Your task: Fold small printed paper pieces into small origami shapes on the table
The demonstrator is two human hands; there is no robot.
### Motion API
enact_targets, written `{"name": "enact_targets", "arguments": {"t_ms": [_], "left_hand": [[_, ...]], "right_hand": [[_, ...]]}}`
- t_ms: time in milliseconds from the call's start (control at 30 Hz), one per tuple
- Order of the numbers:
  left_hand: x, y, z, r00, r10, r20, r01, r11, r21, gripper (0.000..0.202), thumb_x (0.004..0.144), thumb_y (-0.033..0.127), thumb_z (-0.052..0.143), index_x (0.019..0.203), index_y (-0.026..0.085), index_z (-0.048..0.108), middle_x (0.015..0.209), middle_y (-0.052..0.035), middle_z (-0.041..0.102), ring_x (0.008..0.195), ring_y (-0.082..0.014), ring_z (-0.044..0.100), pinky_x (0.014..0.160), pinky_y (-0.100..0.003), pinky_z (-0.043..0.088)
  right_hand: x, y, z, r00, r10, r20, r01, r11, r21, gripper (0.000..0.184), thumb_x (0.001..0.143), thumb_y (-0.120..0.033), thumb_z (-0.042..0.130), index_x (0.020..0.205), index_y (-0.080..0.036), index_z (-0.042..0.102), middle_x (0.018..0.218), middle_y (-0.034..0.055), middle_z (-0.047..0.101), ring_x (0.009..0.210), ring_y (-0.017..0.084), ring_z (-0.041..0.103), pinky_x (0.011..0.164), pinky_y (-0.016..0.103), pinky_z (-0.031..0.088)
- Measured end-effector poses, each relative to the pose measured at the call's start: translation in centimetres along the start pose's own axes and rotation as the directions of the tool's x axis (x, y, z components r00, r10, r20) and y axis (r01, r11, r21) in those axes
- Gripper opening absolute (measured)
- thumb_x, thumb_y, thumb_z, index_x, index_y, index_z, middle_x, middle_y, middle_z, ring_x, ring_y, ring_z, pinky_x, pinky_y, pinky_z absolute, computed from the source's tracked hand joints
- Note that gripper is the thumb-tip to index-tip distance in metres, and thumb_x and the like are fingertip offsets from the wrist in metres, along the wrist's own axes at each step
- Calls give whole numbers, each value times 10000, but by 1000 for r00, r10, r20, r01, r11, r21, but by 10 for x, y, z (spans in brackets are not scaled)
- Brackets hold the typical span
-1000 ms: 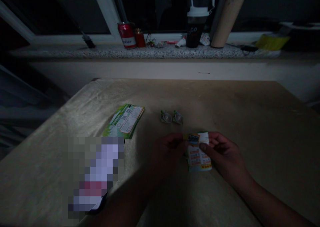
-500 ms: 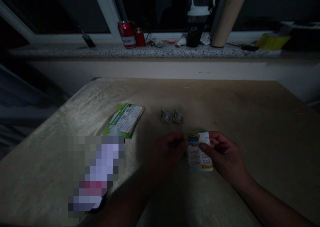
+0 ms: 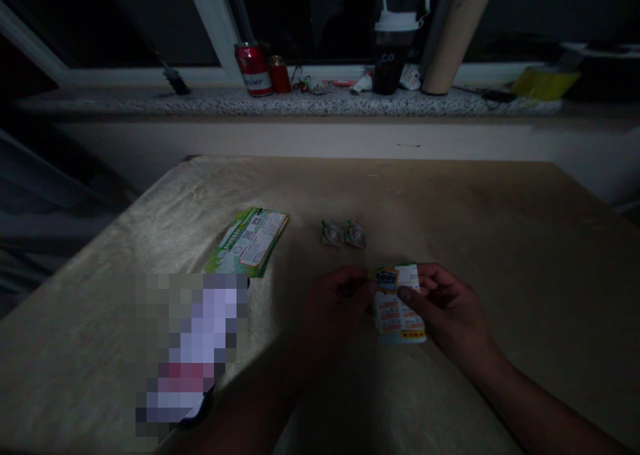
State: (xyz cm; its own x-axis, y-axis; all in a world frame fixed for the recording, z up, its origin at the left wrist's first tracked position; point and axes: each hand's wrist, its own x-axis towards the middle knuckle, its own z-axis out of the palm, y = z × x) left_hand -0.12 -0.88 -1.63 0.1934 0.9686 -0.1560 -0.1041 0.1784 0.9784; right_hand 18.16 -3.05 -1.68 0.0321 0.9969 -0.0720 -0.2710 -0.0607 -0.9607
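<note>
Between my two hands is a small printed card (image 3: 400,315), with a dark picture panel near its top and orange and white text blocks below. My left hand (image 3: 343,298) pinches its upper left edge. On the other side, my right hand (image 3: 453,308) grips the card, its thumb lying across the front. Beyond the hands, two small shiny wrapped pieces (image 3: 331,233) lie side by side on the table (image 3: 460,208). A green printed sheet or stack of packets (image 3: 250,241) rests farther left; its exact kind I cannot tell.
A blurred-out, phone-like object (image 3: 200,355) lies at the left, close to my left forearm. Along the stone windowsill (image 3: 210,101) stand a red drink can (image 3: 254,69), a small red container (image 3: 279,75), a dark lidded cup (image 3: 390,58) and a cardboard tube (image 3: 457,35).
</note>
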Motion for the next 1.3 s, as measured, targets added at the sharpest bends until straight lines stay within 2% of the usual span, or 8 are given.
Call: {"name": "enact_targets", "arguments": {"t_ms": [233,800,967,1300], "left_hand": [[-2,3,1,1000,-6,-16,6,1000,-15,192,780,307,767,896,153,754,806,-41,786,692,-157,720,642,-257,592],[-1,2,2,999,-14,-31,13,999,-39,184,768,296,784,891,160,767,795,-44,795,684,-165,730,622,-250,593],[-2,4,2,1000,-22,-7,21,998,-54,169,781,291,775,887,161,764,802,-42,794,686,-160,728,625,-244,590],[0,1,0,1000,18,0,-18,1000,-18,167,796,294,759,903,167,773,792,-39,790,659,-143,708,615,-237,577]], "right_hand": [[-1,0,0,1000,10,2,-10,1000,12,221,765,-300,904,889,-233,734,849,29,832,717,171,781,646,261,642],[-1,1,-1,1000,20,18,-21,999,43,191,784,-272,897,900,-245,748,837,-1,827,712,138,771,648,221,634],[0,1,-1,1000,25,14,-26,999,44,208,778,-283,901,904,-237,743,853,15,833,712,147,772,651,236,639],[0,1,-1,1000,15,21,-16,1000,20,185,791,-279,890,901,-243,745,812,-6,818,693,130,761,641,218,628]]}}
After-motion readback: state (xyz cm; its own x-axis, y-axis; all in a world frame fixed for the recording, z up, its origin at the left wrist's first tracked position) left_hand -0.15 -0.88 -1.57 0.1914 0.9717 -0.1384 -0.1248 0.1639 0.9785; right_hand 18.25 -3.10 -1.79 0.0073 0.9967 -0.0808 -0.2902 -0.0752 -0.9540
